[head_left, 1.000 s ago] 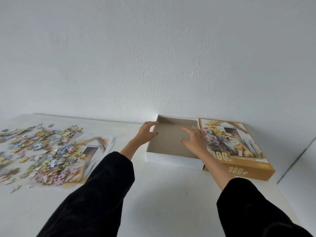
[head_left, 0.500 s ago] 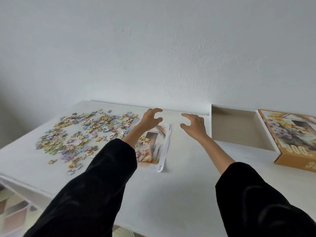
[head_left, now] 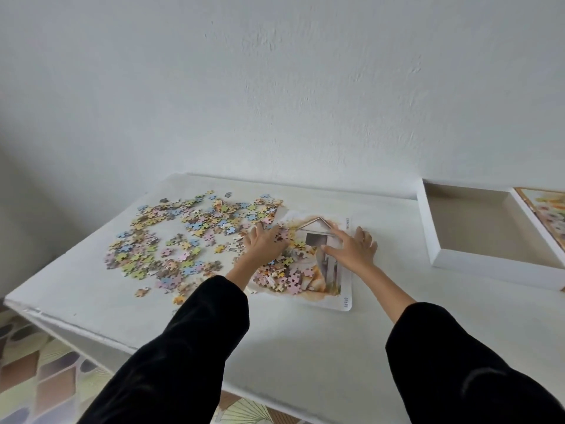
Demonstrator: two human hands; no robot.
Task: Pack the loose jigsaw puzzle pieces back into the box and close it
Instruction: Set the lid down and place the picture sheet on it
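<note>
A person's two arms in black sleeves reach forward over a white tabletop (head_left: pixel 305 347). The left hand (head_left: pixel 264 244) lies palm down with its fingers spread. It rests on a heap of small pastel cardboard jigsaw pieces (head_left: pixel 183 234).

Most of the pieces are scattered to the left of that hand and beyond it. Others are heaped under it and just nearer than it, on the left part of a glossy printed paper sheet showing a small house (head_left: pixel 331 270).

The right hand (head_left: pixel 354 250) presses flat on the same sheet with its fingers spread, gripping nothing. Its thumb points toward the left hand, and the two hands are near each other but apart.

Well to the right of the right hand sits the open white cardboard box base (head_left: pixel 440 258), its plain tan floor showing. Just beyond the base's right side, cut off by the frame edge, lies the flower-printed box lid (head_left: pixel 547 215).

Patterned floor tiles (head_left: pixel 46 377) show below the table, left of the left sleeve.
</note>
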